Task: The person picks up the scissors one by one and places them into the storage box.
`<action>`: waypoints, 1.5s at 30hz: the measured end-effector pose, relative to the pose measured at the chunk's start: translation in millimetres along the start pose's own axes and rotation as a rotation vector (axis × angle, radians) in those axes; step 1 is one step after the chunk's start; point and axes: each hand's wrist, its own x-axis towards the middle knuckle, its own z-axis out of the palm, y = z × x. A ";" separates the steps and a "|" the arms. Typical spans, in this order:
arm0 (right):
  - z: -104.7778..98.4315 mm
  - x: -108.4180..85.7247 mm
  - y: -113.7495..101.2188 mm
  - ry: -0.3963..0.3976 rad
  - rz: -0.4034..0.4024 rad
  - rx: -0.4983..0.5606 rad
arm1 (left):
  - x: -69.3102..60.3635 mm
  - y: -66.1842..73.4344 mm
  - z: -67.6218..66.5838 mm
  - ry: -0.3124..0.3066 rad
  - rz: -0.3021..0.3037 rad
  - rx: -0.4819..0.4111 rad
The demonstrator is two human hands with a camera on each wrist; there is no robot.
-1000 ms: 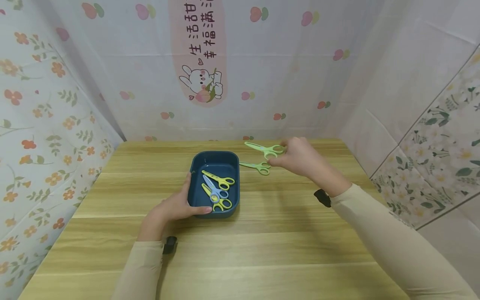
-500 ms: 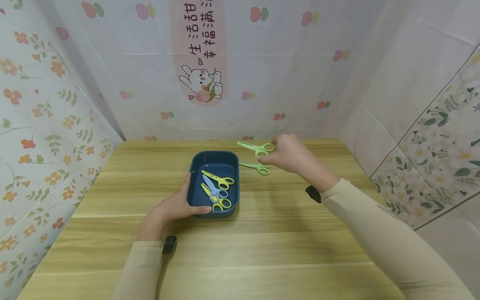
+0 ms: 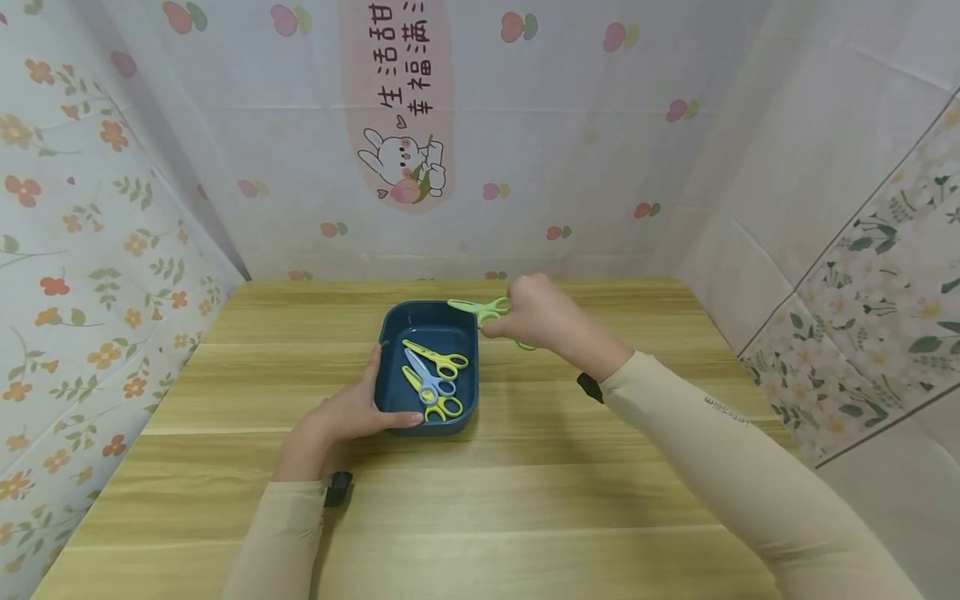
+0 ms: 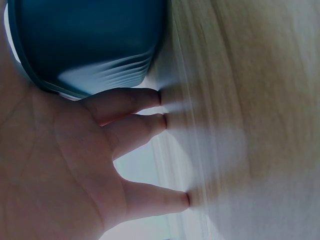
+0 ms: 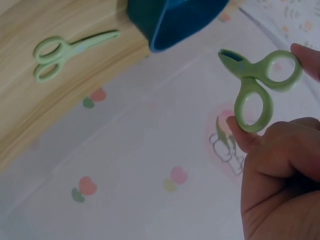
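My right hand [image 3: 540,312] pinches green scissors [image 3: 477,309] by their handle loops, above the table, with the blade tip over the far right corner of a dark blue box [image 3: 476,387]. In the right wrist view, the held green scissors [image 5: 244,70] hang between thumb and a finger, blades slightly parted. My left hand [image 3: 348,412] rests against the box's near left corner, thumb along the near rim. Its straight fingers [image 4: 135,100] touch the tabletop in the left wrist view. Inside the box lie yellow scissors [image 3: 435,360], blue scissors [image 3: 425,375] and another yellow pair [image 3: 441,408].
A second pair of green scissors [image 5: 67,51] lies on the wooden table [image 3: 555,492], right of the box; in the head view my right hand mostly hides it. Patterned cloth [image 3: 600,167] hangs behind the table and at both sides.
My right hand has carried the green scissors leftward, from right of the box to its far right corner, passing in front of the other green pair. The left hand and box stayed put.
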 end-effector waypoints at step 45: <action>105.9 17.6 -64.7 -0.102 -0.084 -0.251 | -3.6 0.8 -1.5 -0.029 0.048 -0.036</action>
